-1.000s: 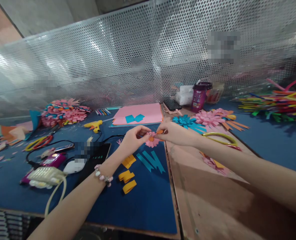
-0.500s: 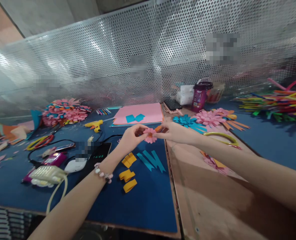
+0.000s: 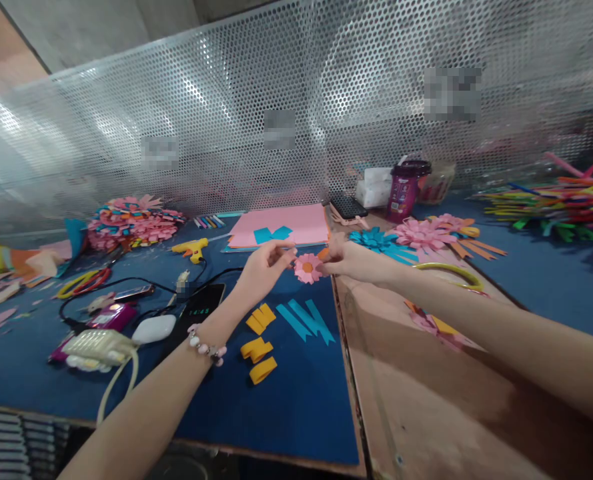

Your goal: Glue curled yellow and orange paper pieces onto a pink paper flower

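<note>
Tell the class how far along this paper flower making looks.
Done: a heap of finished flowers at far left and a blue flower beside larger pink flowers. In hand: the left hand and right hand hold a small pink flower with an orange centre. Left: orange loops and blue strips lie unused.

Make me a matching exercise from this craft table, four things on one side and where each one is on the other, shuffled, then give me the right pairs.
Things:
1. small pink paper flower
2. yellow glue gun
3. orange paper loops
4. purple cup

Places:
A. standing at the back, near the perforated metal screen
B. held up between the left hand and the right hand
C. lying on the blue mat, below the left wrist
D. lying left of the pink paper sheets

Pairs: 1-B, 2-D, 3-C, 4-A
</note>
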`<state>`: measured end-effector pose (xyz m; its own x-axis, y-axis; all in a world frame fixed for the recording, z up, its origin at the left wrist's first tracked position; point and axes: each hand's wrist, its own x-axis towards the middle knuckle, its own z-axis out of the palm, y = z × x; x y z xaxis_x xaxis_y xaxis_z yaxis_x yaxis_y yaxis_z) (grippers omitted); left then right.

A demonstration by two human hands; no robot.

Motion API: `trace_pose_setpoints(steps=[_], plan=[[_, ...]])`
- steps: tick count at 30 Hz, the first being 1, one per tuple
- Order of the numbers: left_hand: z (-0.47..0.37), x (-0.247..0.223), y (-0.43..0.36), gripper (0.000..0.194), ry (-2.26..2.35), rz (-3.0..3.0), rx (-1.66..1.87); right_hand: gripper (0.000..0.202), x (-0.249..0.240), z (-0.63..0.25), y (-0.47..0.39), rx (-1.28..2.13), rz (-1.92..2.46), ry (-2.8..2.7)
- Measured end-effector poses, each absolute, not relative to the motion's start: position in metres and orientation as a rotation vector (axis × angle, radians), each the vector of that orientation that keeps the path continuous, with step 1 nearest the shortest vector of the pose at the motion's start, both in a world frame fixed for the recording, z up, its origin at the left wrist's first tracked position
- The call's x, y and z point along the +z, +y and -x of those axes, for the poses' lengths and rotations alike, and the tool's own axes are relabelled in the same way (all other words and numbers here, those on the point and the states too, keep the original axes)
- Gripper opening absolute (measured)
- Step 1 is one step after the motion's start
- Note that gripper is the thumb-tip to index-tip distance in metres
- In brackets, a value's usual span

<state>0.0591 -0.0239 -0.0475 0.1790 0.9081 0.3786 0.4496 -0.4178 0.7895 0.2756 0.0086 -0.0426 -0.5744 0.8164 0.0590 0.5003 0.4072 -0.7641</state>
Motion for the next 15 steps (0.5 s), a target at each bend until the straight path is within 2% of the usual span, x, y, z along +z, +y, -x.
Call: trace_pose_setpoints(steps=[5, 11, 15], plan=[[-0.046, -0.043, -0.017, 0.030, 1.367, -1.966, 1.086, 0.026, -0.046, -0.275, 0.007, 1.172, 1.190, -2.223], [-0.016, -0.030, -0.017, 0.033, 1.309, -2.158, 0.194, 0.036, -0.042, -0.272, 0.001, 1.239, 1.244, -2.266], [-0.009, -0.025, -0.021, 0.044, 1.385, -2.178, -0.088, 0.040, -0.036, -0.271, -0.004, 1.252, 1.274, -2.268]])
